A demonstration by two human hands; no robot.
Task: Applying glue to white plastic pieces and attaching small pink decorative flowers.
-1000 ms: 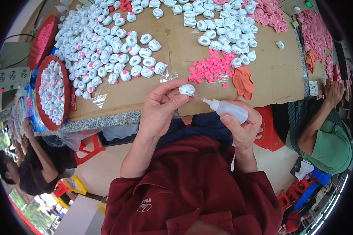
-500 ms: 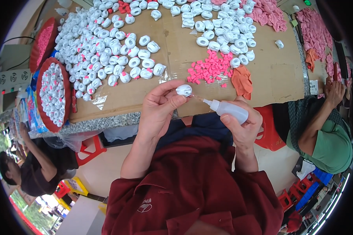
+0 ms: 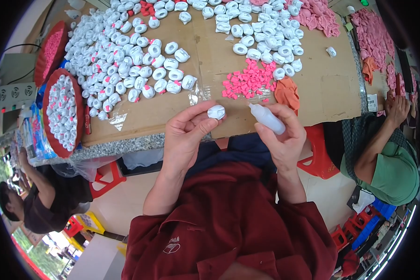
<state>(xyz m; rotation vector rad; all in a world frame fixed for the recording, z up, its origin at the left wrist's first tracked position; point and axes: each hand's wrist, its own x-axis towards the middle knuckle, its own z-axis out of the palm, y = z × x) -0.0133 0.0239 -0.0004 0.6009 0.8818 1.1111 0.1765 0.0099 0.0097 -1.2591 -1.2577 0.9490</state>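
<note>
The bottle (image 3: 270,120) has tipped away from the white piece (image 3: 216,112). I see the right hand (image 3: 285,142) gripping it — the left hand (image 3: 184,135) pinches the piece, mid-frame.

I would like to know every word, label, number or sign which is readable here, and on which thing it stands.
Maroon shirt: pale lettering beside an emblem on the chest; I do not copy its wording.
Loose white pieces: small dark marks, too small to read.
White label by the cardboard's right edge: print too small to read.
Bottle in the right hand: no print visible.
</note>
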